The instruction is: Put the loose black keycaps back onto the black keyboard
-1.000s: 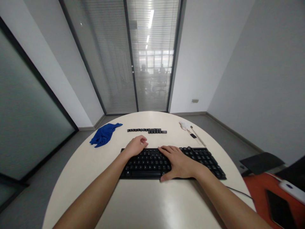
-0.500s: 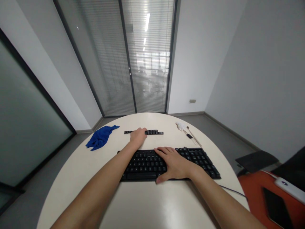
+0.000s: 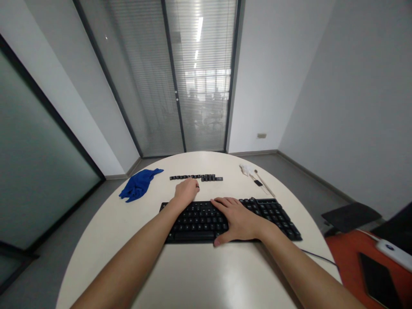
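Note:
A black keyboard [image 3: 196, 221] lies on the round cream table [image 3: 206, 274], its keys partly covered by my hands. Spread over its middle-right part, my right hand [image 3: 236, 219] rests with the thumb at the front edge. My left hand [image 3: 187, 191] is closed just beyond the keyboard's back edge, with a small dark thing at its fingertips, too small to name. Behind that hand stretches a row of loose black keycaps [image 3: 208, 177], which it does not cover.
A crumpled blue cloth [image 3: 138, 185] lies at the left. At the back right are a white crumpled item [image 3: 247, 170], a thin stick [image 3: 265, 183] and a small black piece [image 3: 258, 183]. A cable [image 3: 318, 256] runs off right, near an orange chair [image 3: 349, 253] bearing a phone [image 3: 380, 279].
My left hand has drawn back from the keycap row toward the keyboard, uncovering the row's middle, and its fingers have closed. My right hand stays on the keyboard.

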A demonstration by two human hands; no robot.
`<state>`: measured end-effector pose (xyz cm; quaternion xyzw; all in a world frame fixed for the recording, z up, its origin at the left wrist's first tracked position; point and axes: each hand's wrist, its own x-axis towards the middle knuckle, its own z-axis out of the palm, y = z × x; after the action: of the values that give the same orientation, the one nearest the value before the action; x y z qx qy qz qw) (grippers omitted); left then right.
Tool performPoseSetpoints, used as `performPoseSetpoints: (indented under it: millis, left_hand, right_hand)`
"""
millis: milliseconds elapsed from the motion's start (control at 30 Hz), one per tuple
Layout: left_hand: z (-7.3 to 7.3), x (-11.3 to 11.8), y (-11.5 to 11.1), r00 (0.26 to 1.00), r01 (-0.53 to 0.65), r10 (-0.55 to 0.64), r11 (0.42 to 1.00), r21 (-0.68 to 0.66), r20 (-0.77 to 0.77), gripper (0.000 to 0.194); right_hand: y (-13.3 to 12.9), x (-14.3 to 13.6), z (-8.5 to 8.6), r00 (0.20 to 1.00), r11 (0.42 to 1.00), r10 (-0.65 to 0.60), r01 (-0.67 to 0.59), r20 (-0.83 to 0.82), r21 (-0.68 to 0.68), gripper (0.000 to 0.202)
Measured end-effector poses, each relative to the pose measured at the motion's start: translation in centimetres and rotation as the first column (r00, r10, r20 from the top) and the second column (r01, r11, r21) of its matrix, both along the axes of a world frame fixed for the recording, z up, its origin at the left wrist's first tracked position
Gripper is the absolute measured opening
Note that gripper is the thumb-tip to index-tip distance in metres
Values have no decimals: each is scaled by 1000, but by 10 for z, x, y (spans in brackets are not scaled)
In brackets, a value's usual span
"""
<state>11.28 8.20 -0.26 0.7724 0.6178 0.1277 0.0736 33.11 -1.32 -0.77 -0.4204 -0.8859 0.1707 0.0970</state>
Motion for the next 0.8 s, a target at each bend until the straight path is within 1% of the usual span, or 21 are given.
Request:
performPoseSetpoints:
  millis: [100,200,267,333,367,433,600,667,800]
  left_hand:
    - [1,-3,-22,995,39,-37,999,-20,96,16]
    - [-3,-7,-44,971,128,-117,991,-39,206,18]
    - [-8,-10,-54,891,204,-182,979,-8,416,18]
    - [-12,-14,-59,826,265,-237,964,18,511,17]
    - [-13,-16,-60,807,293,-258,956,18,532,17]
    - [-14,-19,-60,796,328,-277,945,1,538,17]
    - [-10,-23,-56,812,333,-249,940,-70,527,16]
    - [-8,-24,-56,816,344,-260,936,-71,516,16]
    - [-6,-24,-57,820,328,-252,943,-61,514,16]
  right_hand:
    - [0,0,0,1000,1000,2,-2,14,4,121]
    - [0,0,-1,1000,1000,-6,6,23,6,121]
    - [0,-1,-1,1000,1000,-6,6,22,9,120]
    - [0,-1,-1,1000,1000,0,0,23,14,120]
    - [1,-1,-2,1000,1000,3,-3,25,16,121]
    - [1,0,-3,1000,1000,6,-7,27,18,121]
    - [2,2,-6,1000,1000,8,-8,18,26,119]
    - [2,2,-6,1000,1000,2,-2,23,26,119]
    - [1,1,-5,1000,1000,-4,4,20,16,119]
